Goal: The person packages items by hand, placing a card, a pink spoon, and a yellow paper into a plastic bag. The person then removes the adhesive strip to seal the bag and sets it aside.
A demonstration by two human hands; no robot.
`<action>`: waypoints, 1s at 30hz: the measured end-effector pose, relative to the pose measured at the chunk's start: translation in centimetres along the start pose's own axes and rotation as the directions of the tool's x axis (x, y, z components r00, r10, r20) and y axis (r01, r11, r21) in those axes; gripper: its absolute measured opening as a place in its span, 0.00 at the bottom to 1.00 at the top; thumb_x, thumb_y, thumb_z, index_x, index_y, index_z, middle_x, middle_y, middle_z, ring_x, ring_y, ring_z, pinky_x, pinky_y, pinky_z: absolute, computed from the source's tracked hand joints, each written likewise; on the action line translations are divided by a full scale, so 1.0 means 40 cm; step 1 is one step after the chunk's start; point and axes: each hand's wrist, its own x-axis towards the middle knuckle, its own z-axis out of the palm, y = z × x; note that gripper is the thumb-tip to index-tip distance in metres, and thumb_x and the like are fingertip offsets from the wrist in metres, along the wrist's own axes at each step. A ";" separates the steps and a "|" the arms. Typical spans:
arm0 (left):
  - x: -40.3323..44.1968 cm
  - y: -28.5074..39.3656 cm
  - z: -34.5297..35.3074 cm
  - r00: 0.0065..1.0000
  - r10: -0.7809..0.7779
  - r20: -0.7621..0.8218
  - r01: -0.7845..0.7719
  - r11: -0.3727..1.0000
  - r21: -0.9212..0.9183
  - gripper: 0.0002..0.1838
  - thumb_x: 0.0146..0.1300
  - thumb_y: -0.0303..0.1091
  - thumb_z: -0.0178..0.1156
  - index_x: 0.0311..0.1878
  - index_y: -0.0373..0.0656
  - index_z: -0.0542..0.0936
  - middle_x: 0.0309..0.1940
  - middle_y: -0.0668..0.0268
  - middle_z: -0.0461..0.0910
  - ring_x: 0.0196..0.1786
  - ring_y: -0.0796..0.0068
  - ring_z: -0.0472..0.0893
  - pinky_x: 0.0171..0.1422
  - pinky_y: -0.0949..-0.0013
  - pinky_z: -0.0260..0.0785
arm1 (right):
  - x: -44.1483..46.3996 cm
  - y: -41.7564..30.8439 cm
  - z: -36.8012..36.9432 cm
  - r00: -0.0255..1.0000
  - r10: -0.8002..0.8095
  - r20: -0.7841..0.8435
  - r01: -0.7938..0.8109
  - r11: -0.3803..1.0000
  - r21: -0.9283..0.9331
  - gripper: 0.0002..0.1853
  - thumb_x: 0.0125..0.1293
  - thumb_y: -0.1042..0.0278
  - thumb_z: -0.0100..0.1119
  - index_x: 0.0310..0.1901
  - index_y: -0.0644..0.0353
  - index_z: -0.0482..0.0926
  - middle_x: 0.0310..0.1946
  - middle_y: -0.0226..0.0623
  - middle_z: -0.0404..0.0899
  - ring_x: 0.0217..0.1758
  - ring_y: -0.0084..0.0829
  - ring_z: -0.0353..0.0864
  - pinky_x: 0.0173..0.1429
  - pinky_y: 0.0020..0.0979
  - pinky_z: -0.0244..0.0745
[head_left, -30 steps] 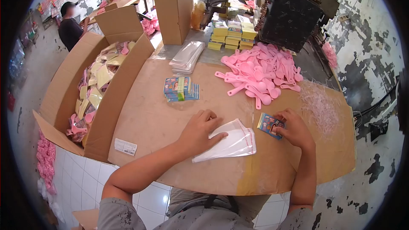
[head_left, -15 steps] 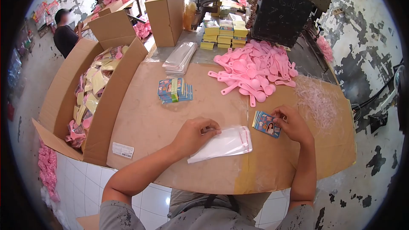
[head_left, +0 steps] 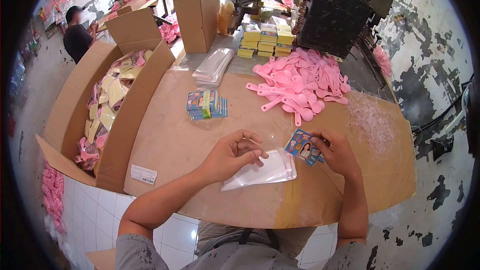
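Note:
A pile of clear plastic bags (head_left: 255,174) lies flat on the cardboard-covered table in front of me. My left hand (head_left: 235,155) is over this pile, its fingers curled and its thumb near the middle fingertip, at a raised piece of clear film. A printed blue card (head_left: 303,146) with a portrait is pinched in my right hand (head_left: 336,151), tilted beside the bags' right end. Part of another card shows beneath it, under my fingers. Further back sits a stack of the same blue cards (head_left: 195,101), with a green-yellow band around part of it.
Pink plastic spoons (head_left: 300,82) are heaped at the back, with clear plastic scraps (head_left: 372,120) to their right. An open carton (head_left: 132,120) of packed pieces stands left. Behind are more bags (head_left: 214,67), yellow card stacks (head_left: 267,37), a dark machine (head_left: 332,15) and a person (head_left: 77,35).
My right hand has lifted the card and moved it left toward the bags. My left hand's fingers have lifted and spread slightly, and a film edge now stands up beside them.

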 end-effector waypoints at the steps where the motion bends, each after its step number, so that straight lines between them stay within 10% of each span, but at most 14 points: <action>1: -0.001 0.004 0.003 1.000 -0.020 -0.001 0.020 1.000 -0.001 0.16 0.75 0.25 0.62 0.61 0.34 0.73 0.46 0.55 0.89 0.47 0.74 0.87 0.53 0.70 0.79 | 0.000 0.002 -0.003 0.999 0.046 -0.014 -0.047 0.996 -0.071 0.10 0.71 0.72 0.64 0.50 0.65 0.84 0.38 0.40 0.86 0.37 0.34 0.84 0.42 0.35 0.77; 3: -0.004 0.007 0.005 0.999 -0.047 -0.012 0.047 0.999 0.011 0.16 0.75 0.26 0.63 0.61 0.33 0.74 0.47 0.56 0.89 0.47 0.75 0.87 0.53 0.71 0.79 | -0.002 0.014 -0.026 0.990 0.132 -0.053 -0.140 0.967 -0.212 0.09 0.71 0.74 0.63 0.50 0.67 0.82 0.36 0.38 0.86 0.38 0.34 0.85 0.43 0.34 0.77; 6: -0.001 0.009 0.007 0.998 -0.051 -0.027 0.053 0.997 0.048 0.17 0.75 0.26 0.64 0.62 0.33 0.75 0.46 0.57 0.90 0.47 0.76 0.87 0.53 0.72 0.79 | 0.010 0.088 -0.037 0.980 -0.171 -0.100 0.100 0.862 -0.497 0.12 0.72 0.70 0.62 0.53 0.64 0.83 0.41 0.46 0.86 0.41 0.47 0.87 0.45 0.43 0.79; 9: -0.004 0.012 0.011 0.999 -0.037 -0.039 0.040 0.997 0.067 0.18 0.74 0.26 0.64 0.64 0.33 0.75 0.45 0.57 0.90 0.48 0.77 0.88 0.54 0.72 0.79 | 0.010 0.058 -0.027 0.956 -0.250 -0.153 0.170 0.898 -0.406 0.11 0.72 0.70 0.63 0.52 0.65 0.84 0.38 0.42 0.86 0.34 0.36 0.85 0.40 0.39 0.77; 12: -0.005 0.018 0.015 0.998 -0.032 -0.056 0.038 0.995 0.098 0.20 0.74 0.26 0.65 0.65 0.33 0.75 0.45 0.57 0.90 0.49 0.77 0.88 0.56 0.72 0.80 | -0.007 -0.018 0.010 0.996 0.079 0.040 -0.080 0.997 0.018 0.09 0.72 0.76 0.62 0.51 0.65 0.84 0.39 0.36 0.85 0.35 0.23 0.84 0.39 0.28 0.77; 15: -0.006 0.012 0.015 0.997 -0.030 -0.072 0.039 0.991 0.125 0.22 0.72 0.25 0.67 0.66 0.32 0.76 0.45 0.57 0.90 0.49 0.78 0.88 0.55 0.72 0.80 | -0.009 -0.040 0.063 0.998 -0.057 -0.004 0.058 0.993 0.106 0.09 0.73 0.77 0.61 0.52 0.65 0.85 0.39 0.33 0.83 0.33 0.16 0.81 0.35 0.23 0.75; 26: -0.015 -0.021 0.026 0.996 0.069 -0.058 -0.055 0.976 0.210 0.25 0.72 0.26 0.66 0.70 0.35 0.75 0.46 0.55 0.90 0.47 0.73 0.89 0.55 0.70 0.83 | -0.009 -0.080 0.088 0.944 -0.327 0.040 0.330 0.939 -0.096 0.13 0.67 0.80 0.65 0.52 0.61 0.87 0.33 0.36 0.78 0.31 0.26 0.78 0.36 0.29 0.73; 30: -0.028 0.016 0.037 0.988 0.122 0.098 -0.155 0.839 0.521 0.25 0.73 0.27 0.66 0.72 0.41 0.75 0.46 0.54 0.90 0.44 0.71 0.91 0.51 0.68 0.84 | -0.008 -0.105 0.128 0.935 -0.337 0.112 0.341 0.940 -0.019 0.14 0.68 0.76 0.68 0.55 0.61 0.85 0.36 0.35 0.81 0.34 0.25 0.81 0.38 0.30 0.75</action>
